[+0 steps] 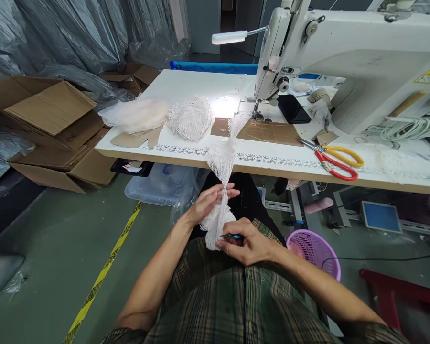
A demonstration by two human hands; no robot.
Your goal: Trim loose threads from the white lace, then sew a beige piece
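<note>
A strip of white lace (220,160) runs from beneath the sewing machine's needle area over the table edge to my lap, narrowing where two pieces join. My left hand (210,204) holds that narrow part between its fingers, which are fairly straight. Lower down, more lace (215,224) hangs in front of my shirt. My right hand (249,241) is closed around small dark-and-blue thread snips (234,236), mostly hidden by the fingers. Their tip is at the hanging lace; whether it touches cannot be made out.
The white sewing machine (344,43) stands on the table (154,145). Red-and-yellow scissors (335,160) and a black phone (294,109) lie right. Bunched lace (190,118) and sheer fabric (136,114) lie left. Cardboard boxes (53,129) and a purple basket (335,260) flank me.
</note>
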